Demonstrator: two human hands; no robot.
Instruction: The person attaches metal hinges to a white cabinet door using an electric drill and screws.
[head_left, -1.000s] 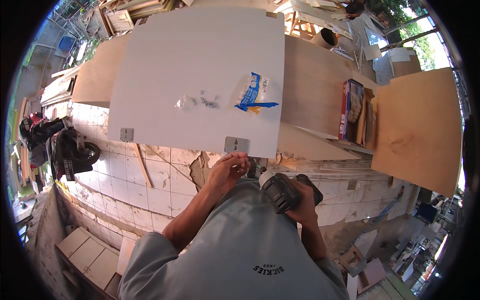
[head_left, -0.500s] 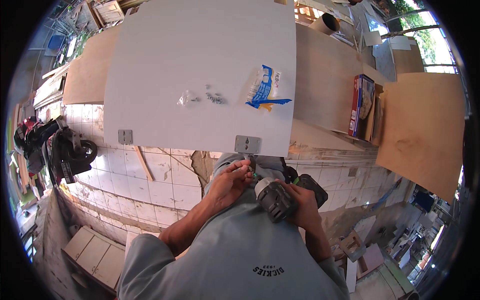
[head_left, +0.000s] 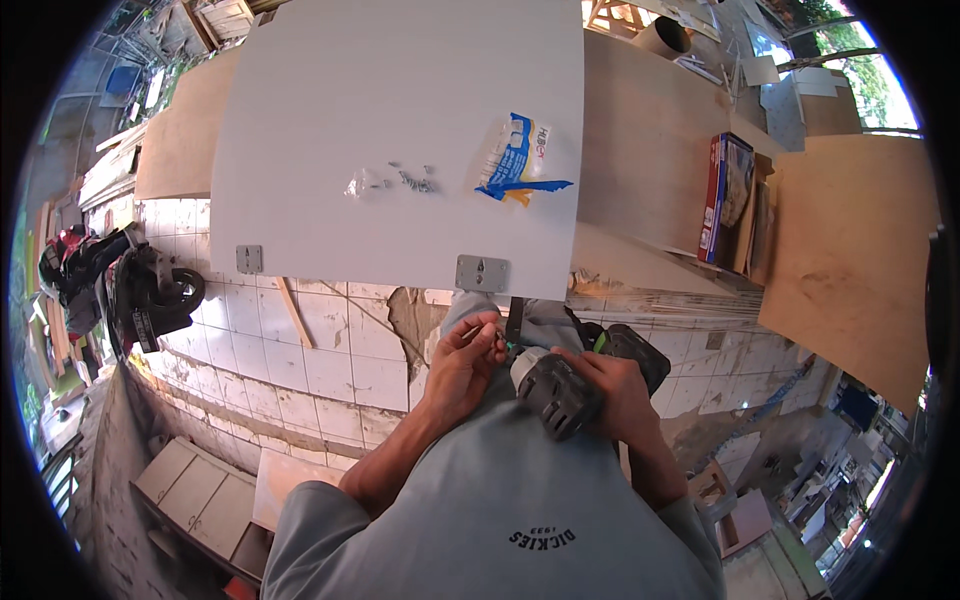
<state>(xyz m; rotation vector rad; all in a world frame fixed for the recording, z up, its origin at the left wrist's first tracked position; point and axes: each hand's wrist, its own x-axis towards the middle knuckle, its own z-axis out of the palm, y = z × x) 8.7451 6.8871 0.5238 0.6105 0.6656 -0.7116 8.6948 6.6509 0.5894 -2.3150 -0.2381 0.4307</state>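
In my right hand (head_left: pixel 617 385) is a black and grey cordless drill (head_left: pixel 560 392), gripped with the fingers wrapped round it. Its nose points up and left, away from my body. My left hand (head_left: pixel 467 362) is closed in a pinch right at the green-tipped bit (head_left: pixel 513 349); whatever the fingertips hold is too small to make out. Just beyond both hands is the near edge of a white panel (head_left: pixel 330 120). A metal hinge plate (head_left: pixel 482 273) lies on that edge, and a second metal plate (head_left: pixel 249 259) sits further left.
Several small screws (head_left: pixel 416 182) lie loose on the panel beside a crumpled clear bag (head_left: pixel 360 183). A torn blue and clear packet (head_left: pixel 512 160) rests to their right. Brown boards (head_left: pixel 655 140) flank the panel. A box (head_left: pixel 727 200) stands at right, a motorbike (head_left: pixel 150 300) at left.
The view has shifted slightly, so the panel and its contents sit a little higher and further left. Both hands stay together at the drill's bit with little other movement.
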